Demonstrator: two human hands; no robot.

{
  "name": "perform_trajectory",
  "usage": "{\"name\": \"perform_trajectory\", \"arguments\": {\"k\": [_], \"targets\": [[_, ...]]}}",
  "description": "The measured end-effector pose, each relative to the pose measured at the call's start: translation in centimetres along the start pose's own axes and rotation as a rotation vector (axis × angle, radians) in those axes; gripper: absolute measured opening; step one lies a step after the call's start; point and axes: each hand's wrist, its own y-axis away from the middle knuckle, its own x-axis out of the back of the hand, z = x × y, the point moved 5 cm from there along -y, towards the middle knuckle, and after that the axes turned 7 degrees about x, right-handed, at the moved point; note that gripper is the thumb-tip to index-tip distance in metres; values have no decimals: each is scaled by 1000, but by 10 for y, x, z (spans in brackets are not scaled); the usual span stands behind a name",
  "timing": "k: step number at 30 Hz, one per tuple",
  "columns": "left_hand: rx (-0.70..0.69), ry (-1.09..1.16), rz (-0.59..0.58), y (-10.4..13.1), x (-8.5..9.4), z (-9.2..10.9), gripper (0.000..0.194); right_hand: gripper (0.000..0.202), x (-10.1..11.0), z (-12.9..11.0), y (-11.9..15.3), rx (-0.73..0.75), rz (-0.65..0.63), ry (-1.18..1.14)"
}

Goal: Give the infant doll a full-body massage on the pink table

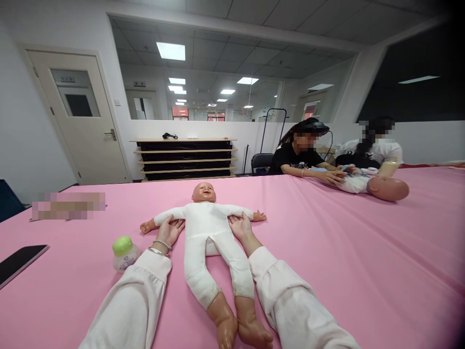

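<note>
A baby doll with a white cloth body lies face up on the pink table cover, its head away from me and its feet toward me. Palm up, my left hand rests beside the doll's torso, with the fingertips at the underside of its arm. On the other side my right hand lies in the same way, palm up under the doll's other arm. Both hands have their fingers stretched out and grip nothing. Close to my left wrist stands a clear jar with a green lid.
A black phone lies at the left edge of the pink cover. Farther back on the left is a blurred-out item. At the far right, a person in black handles another doll, with a second person beside them.
</note>
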Motion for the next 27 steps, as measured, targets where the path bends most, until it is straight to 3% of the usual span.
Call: {"name": "perform_trajectory", "arguments": {"k": [27], "targets": [[-16,-22,-10,-6,4,0,14,28,3,1,-6,-15,8,-3]]}}
